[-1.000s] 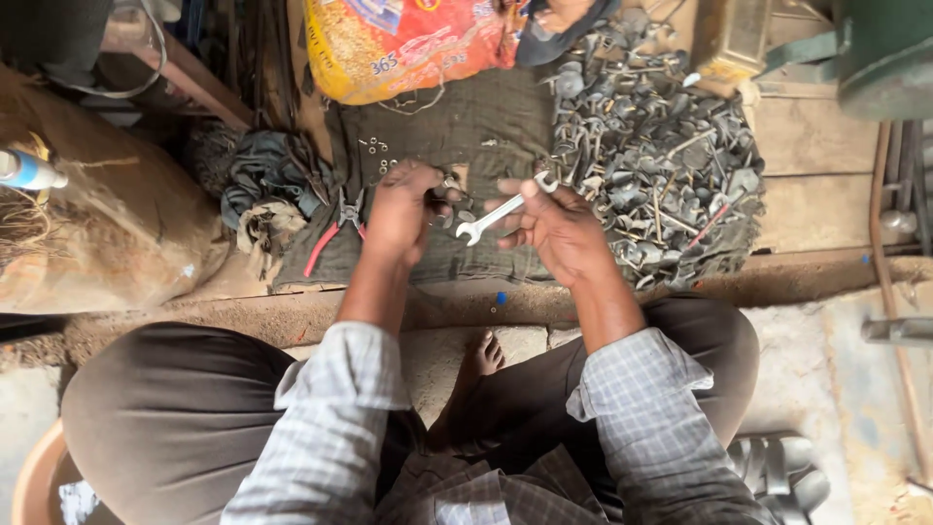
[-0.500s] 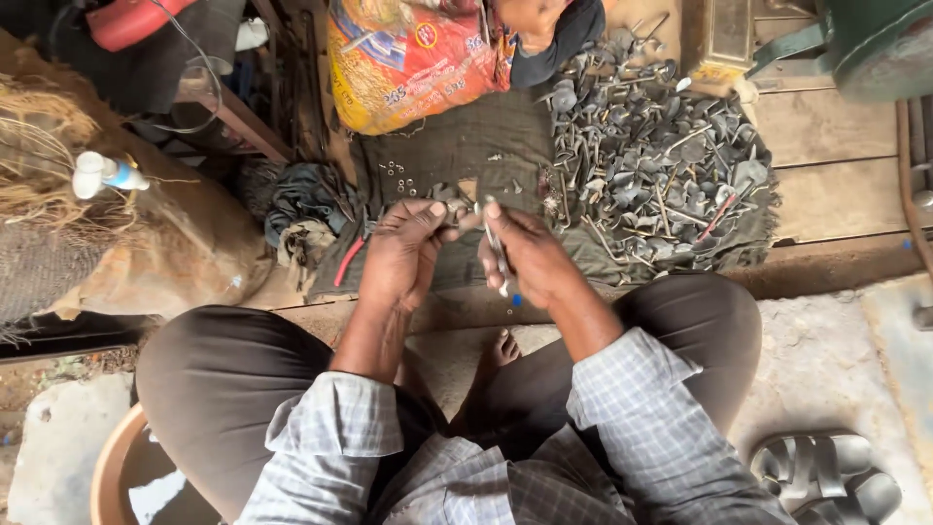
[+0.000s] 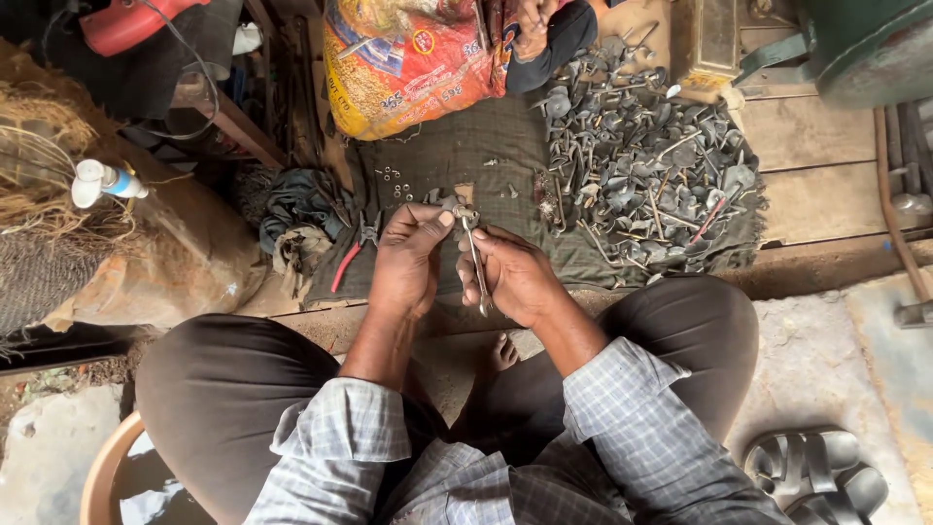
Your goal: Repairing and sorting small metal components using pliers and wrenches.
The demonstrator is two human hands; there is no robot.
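Left hand (image 3: 408, 261): closed, pinching small metal part (image 3: 457, 208) at fingertips | Right hand (image 3: 515, 275): gripping spanner (image 3: 475, 262), its head on the part | Location: above green cloth (image 3: 457, 160), scrap-metal pile (image 3: 646, 170) to the right, red-handled pliers (image 3: 352, 255) to the left

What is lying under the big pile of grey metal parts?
Under the pile of grey metal parts lies a dark green woven cloth, spread over wooden planks. The cloth beneath the pile's middle is covered, so anything there cannot be seen.
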